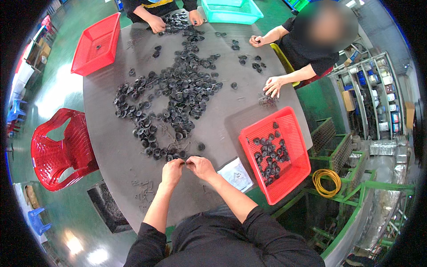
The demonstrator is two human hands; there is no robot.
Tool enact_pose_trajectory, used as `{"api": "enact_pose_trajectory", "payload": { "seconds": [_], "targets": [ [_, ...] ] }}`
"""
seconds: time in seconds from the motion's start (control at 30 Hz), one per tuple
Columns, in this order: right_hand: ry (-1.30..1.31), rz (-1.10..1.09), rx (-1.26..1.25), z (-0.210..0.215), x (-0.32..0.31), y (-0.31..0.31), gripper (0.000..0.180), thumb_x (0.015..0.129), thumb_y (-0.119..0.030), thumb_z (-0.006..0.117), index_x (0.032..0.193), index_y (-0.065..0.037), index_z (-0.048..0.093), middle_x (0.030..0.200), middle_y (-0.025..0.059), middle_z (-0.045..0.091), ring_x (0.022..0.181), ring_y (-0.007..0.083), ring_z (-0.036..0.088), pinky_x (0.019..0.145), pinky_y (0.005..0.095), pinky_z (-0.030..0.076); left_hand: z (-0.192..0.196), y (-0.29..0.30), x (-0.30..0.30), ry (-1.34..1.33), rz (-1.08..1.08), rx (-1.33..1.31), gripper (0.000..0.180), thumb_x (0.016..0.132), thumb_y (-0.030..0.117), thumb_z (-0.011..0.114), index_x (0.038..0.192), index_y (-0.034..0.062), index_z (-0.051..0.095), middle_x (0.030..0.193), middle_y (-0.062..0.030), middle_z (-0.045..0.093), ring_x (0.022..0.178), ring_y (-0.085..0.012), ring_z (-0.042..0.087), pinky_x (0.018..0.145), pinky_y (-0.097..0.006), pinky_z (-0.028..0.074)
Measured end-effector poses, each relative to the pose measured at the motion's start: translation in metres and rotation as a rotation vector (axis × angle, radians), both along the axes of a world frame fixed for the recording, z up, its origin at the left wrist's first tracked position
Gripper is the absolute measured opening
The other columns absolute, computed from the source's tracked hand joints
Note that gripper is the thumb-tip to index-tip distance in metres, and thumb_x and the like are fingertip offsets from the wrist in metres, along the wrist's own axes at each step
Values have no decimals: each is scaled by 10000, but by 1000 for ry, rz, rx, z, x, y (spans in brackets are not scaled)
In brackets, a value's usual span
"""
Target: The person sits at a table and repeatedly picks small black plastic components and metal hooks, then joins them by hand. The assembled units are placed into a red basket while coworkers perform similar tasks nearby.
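Over the near part of the grey table (pixel 222 129), my left hand (pixel 171 172) and my right hand (pixel 201 167) meet with thumbs and fingertips pinched together. Something small and dark shows between them, mostly hidden by the fingers. Just beyond my fingertips begins a large heap of black, round, cup-like rubber-looking parts (pixel 187 89), with thin stringy trimmings among them. One loose black part (pixel 201 146) lies beyond my right hand. To my right, a red plastic basket (pixel 297 175) contains several similar black parts.
Thin scraps (pixel 143 189) lie left of my forearms. A white sheet (pixel 236 175) rests beside the basket. Two co-workers' hands (pixel 156 24) (pixel 274 85) work across the table. Another red basket (pixel 82 62) and a turquoise basket (pixel 231 15) stand at its far edge; a red chair (pixel 62 151) is left.
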State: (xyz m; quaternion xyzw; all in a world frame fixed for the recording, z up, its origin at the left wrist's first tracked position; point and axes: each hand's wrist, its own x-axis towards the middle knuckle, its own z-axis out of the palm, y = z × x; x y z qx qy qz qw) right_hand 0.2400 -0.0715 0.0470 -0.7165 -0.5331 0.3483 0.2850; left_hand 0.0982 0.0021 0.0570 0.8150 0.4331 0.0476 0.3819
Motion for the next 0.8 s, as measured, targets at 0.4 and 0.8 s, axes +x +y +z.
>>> {"api": "enact_pose_trajectory", "payload": {
  "seconds": [0.4,0.8],
  "targets": [
    [72,-39,-60,-4,10,2,167,791,-196,639,819,-33,615,698,68,622,617,160,602,587,308,468,-1,5,-4,3,-28,54,131,752,160,646,859,86,662,787,-61,650,739,-228,620,669,-326,492],
    [237,45,-210,-1,15,5,214,780,-239,664,840,-37,632,724,61,632,654,135,596,613,289,462,0,11,-9,-215,433,-503,201,753,201,701,853,28,684,685,-28,647,624,-69,563,595,-237,454]
  ]
}}
